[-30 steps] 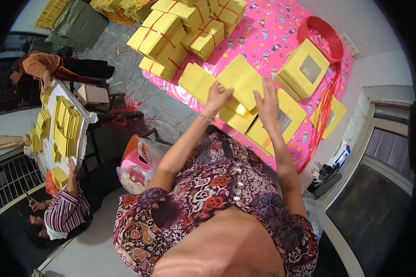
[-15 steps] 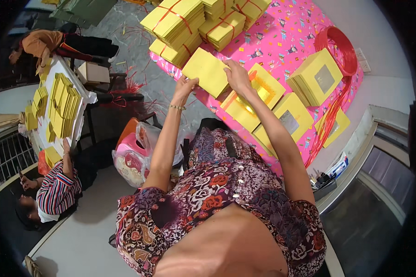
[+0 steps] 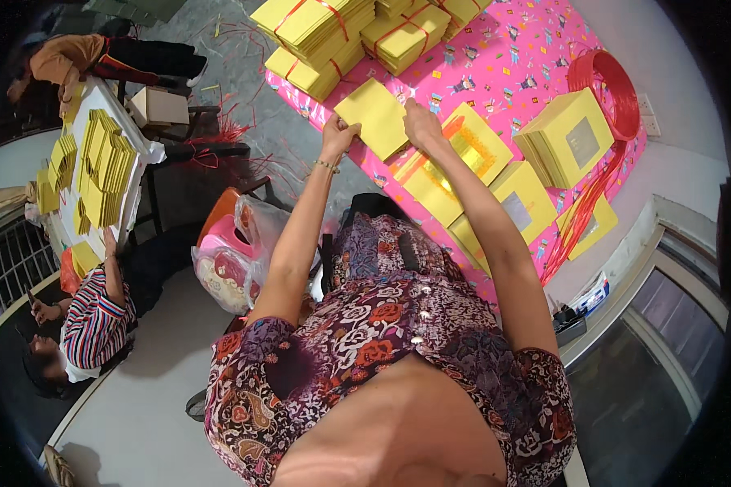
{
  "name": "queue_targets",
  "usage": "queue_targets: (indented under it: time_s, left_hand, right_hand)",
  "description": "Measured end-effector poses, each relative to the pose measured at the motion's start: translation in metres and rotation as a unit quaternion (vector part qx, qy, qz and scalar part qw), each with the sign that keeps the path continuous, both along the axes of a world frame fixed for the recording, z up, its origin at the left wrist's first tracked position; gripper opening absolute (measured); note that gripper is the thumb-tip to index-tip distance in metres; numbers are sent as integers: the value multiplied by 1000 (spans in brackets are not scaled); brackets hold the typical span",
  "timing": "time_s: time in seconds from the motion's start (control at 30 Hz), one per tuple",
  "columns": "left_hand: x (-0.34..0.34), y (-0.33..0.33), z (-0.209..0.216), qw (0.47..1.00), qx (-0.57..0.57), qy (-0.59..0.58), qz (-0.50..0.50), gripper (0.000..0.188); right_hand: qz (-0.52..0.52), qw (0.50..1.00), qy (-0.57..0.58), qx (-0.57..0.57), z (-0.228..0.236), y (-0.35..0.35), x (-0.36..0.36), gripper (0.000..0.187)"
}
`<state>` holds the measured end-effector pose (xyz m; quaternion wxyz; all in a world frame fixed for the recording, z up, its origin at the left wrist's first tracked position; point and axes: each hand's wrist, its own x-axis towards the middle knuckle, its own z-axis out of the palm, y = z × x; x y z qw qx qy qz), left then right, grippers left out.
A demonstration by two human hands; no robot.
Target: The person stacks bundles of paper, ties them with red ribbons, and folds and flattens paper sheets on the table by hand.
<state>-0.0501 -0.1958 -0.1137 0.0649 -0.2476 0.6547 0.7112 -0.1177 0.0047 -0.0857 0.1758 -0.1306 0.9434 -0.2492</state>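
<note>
Two tables fill my remote feed: a pink table (image 3: 548,36) far and to the right, and a white table (image 3: 136,166) at the left. Tied bundles (image 3: 313,32) stand at the pink one's far left, a windowed pile (image 3: 560,138) at its right, beside a red coil (image 3: 628,122). Yellow piles (image 3: 101,166) cover much of the white one. Left of the wearer, a clear bag (image 3: 256,268) wraps something pink; at the right, a small black box (image 3: 573,331) holds dark items I cannot make out.

The upper rim cuts off some bundles, and the right forearm (image 3: 483,203) covers part of a gold-faced sheet (image 3: 471,150).

I have the yellow stack (image 3: 372,116) by the pink table's left edge, between both hands. The left hand (image 3: 339,136) pinches its left corner, thumb on top. The right hand (image 3: 421,124) curls at its right edge, fingertips partly hidden; I cannot tell whether it pinches.
</note>
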Motion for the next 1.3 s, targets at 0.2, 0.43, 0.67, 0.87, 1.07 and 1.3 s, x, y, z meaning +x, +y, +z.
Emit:
queue_targets:
  time_s: [0.2,0.43,0.67,0.87,1.07,1.3]
  left_hand:
    - [0,22,-5,972,-230,-2,46,52]
    - [12,42,17,915,-391,89,36,79]
    - [23,36,2,779,-577,116,-216,97]
    - [25,32,-17,780,-571,82,-242,98]
    - [24,30,-14,746,-606,89,-262,93]
    - [17,33,14,712,-639,156,-245,80]
  right_hand:
    - [30,998,2,59,-14,1,0,27]
    - [44,995,-5,92,-12,-3,-5,27]
    - [39,994,-10,98,-4,-7,-5,24]
    - [46,978,199,-45,29,26,23,20]
    - [28,989,132,-52,59,93,122,26]
    - [49,973,224,-7,47,101,187,49]
